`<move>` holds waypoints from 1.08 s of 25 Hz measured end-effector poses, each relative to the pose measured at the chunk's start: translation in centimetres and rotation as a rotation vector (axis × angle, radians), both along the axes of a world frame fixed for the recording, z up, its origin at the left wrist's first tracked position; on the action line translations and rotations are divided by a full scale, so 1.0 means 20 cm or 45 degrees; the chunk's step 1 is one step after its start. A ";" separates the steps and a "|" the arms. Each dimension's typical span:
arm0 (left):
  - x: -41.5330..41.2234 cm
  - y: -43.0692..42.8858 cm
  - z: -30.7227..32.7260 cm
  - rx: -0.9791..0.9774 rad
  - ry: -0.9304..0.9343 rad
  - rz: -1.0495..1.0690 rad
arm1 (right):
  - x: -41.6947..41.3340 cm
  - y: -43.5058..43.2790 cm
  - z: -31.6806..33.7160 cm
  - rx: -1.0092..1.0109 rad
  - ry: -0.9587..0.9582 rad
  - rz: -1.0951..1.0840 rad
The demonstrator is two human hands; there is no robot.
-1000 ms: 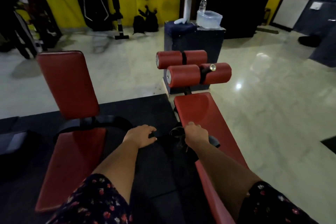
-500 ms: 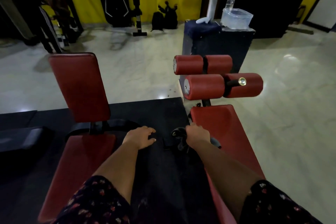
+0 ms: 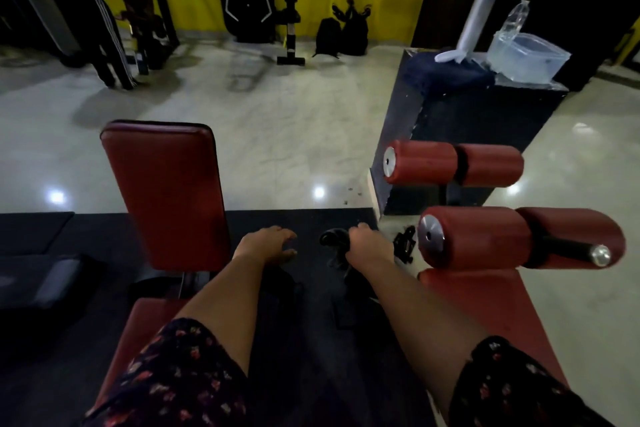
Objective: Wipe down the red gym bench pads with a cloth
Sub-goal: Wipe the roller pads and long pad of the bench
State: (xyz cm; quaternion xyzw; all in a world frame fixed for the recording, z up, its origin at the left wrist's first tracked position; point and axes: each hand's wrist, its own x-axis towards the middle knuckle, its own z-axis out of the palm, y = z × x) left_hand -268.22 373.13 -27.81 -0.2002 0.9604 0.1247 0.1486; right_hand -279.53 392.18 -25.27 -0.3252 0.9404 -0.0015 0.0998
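- Your right hand has left the near edge of the flat pad, where it lay a second ago. It is now past that pad's far end, over the mat.
- Its fingers curl down round a dark cloth, which bunches out just left of the knuckles. The fingertips themselves are hidden.
- Your left hand sits left of the grip and apart from the cloth, as it did before. Its fingers are loosely bent and it holds nothing.
- The lower roller is now just right of the grip, with its chrome end cap facing your hand. A second ago it lay well ahead of you. The upper roller is beyond the grip and to the right.
- The flat pad now lies behind and to the right of the grip, partly under your forearm. The backrest stands left of the grip, past your left hand, with its seat behind it.
- The cloth touches no red surface at this instant, so no wiping is under way. You appear to be moving between surfaces.
- The lower roller looks like the nearest pad to wipe next.
- A black bracket sits between the grip and that roller, so the loose cloth could snag on it.
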 end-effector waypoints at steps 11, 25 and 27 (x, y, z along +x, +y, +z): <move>-0.51 -0.54 0.05 -0.030 -0.018 -0.104 | -0.52 -0.57 0.03 -0.023 0.030 -0.043; -1.59 -1.06 0.24 -0.181 0.075 -0.266 | -1.55 -1.13 0.24 -0.263 0.082 -0.217; -1.71 -1.09 0.27 -0.205 0.099 -0.303 | -1.67 -1.17 0.26 -0.274 0.072 -0.246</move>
